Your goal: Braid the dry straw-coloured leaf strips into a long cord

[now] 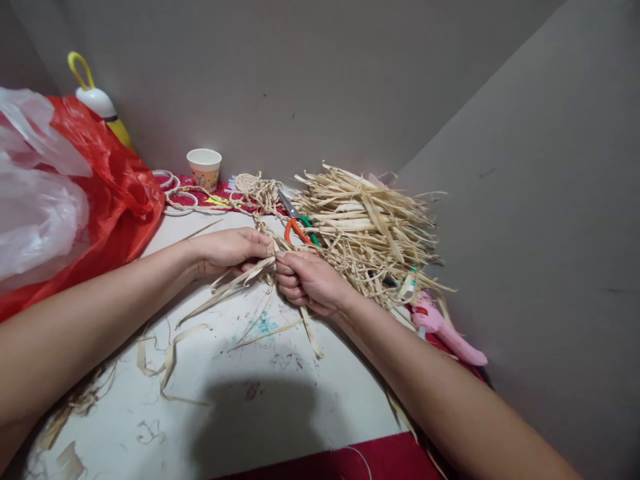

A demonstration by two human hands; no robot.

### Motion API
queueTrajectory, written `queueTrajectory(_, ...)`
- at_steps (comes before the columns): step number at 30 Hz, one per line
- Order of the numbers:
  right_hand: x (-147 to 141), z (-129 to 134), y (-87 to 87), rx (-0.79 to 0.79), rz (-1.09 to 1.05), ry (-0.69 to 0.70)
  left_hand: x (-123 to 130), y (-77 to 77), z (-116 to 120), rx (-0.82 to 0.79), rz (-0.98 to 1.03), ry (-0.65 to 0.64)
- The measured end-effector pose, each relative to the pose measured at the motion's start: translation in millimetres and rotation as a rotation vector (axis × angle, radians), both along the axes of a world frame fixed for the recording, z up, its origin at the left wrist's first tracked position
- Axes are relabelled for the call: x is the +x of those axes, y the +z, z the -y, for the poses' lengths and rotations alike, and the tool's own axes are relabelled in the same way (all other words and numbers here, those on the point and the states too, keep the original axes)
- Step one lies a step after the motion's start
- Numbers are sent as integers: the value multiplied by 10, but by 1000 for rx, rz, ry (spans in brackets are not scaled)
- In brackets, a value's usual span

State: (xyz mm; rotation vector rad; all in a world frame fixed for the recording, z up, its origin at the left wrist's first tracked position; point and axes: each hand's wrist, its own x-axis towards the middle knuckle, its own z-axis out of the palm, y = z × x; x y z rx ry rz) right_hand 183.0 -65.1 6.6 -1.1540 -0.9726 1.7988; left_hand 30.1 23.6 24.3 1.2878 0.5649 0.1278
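Above the middle of the white board, my left hand (239,248) and my right hand (313,279) meet fingertip to fingertip. Both are closed in a pinch on pale dried straw strips (225,293), whose loose ends hang down to the left and below. One strip end trails under my right hand. A twisted straw cord (265,227) runs up behind my fingers toward a small woven piece (249,183). Just beyond my hands lie scissors (298,225) with orange and green handles, partly covered by straw. The exact pinch point is hidden by my fingers.
A large heap of straw strips (370,220) lies at the back right, with a pink glue gun (450,333) beside it. Behind stand a paper cup (205,171) and white rings (181,203). Red and white plastic bags (120,193) and a yellow-white bottle (97,100) occupy the left.
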Motion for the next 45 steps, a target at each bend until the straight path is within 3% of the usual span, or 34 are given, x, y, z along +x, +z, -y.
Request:
queueTrajectory(7,-9,-13,9,88,119,-76,32,71,-37,51,-78,-48)
queueTrajectory(14,78,-33,14,129,47,21,45,156,-70,153,-137,-26)
queueTrajectory(20,53,-44,5,154,83,-35,65,202,-18,259,-196,-74)
queueTrajectory(26,12,-30,-8,158,132,-90,79,424,42,656,-425,-195)
queueTrajectory(30,13,-24,-21,159,191,-103,143,534,132,902,-552,-182)
queueTrajectory(34,7,-19,-16,90,173,-110,197,533,263,1141,-622,-125)
queueTrajectory(38,-6,1,22,10,49,-116,215,534,446,1429,-784,-168)
queueTrajectory(45,-14,35,28,-61,-138,-110,208,417,708,1584,-961,-271)
